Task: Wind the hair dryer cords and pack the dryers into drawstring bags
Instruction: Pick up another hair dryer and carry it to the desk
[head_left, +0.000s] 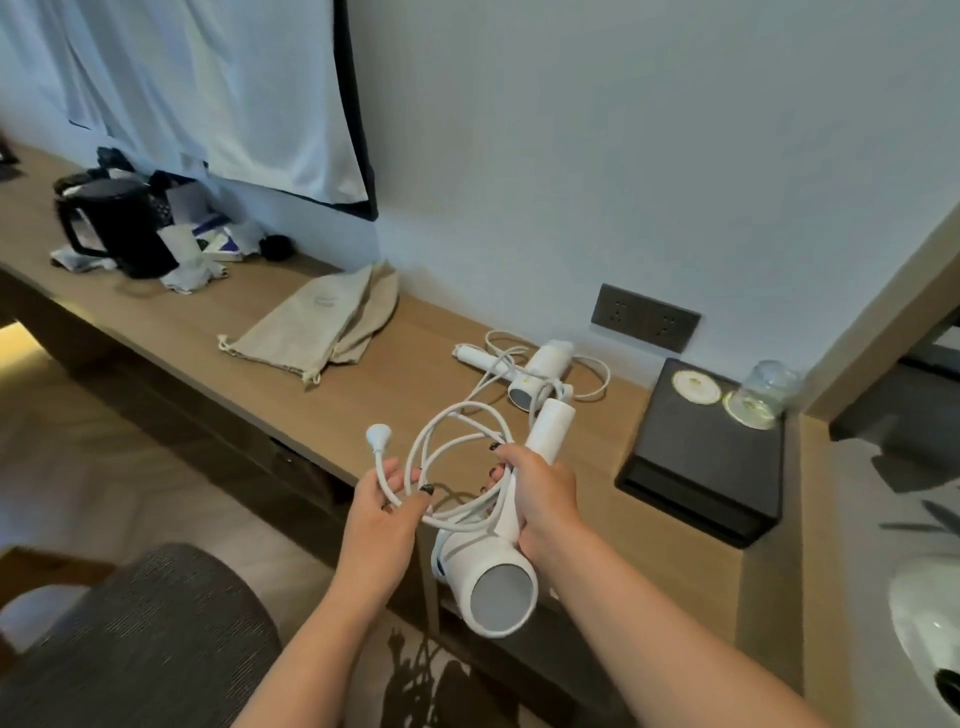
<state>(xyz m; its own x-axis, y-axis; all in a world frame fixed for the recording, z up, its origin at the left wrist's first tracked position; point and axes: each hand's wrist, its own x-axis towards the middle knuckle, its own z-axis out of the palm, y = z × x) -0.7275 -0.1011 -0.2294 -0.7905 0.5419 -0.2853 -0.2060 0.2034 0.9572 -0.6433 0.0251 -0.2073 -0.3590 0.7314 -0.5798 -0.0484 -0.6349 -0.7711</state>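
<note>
The right hand (540, 499) grips a smooth white hair dryer (498, 577) by its cylindrical handle above the wooden table (405, 374); the left hand (384, 499) pinches its looped cord (457, 467). 2 beige cloth drawstring bags (317, 325) lie far left.

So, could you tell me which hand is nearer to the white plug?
Left. The left hand holds the cord just below the plug; the right hand grips the dryer handle, across the loops.

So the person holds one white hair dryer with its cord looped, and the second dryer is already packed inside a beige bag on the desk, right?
Not quite. The head view shows the second dryer lying bare on the desk, cord loose, right of the flat beige bags. The rest holds: the hands hold one dryer and its looped cord.
</note>
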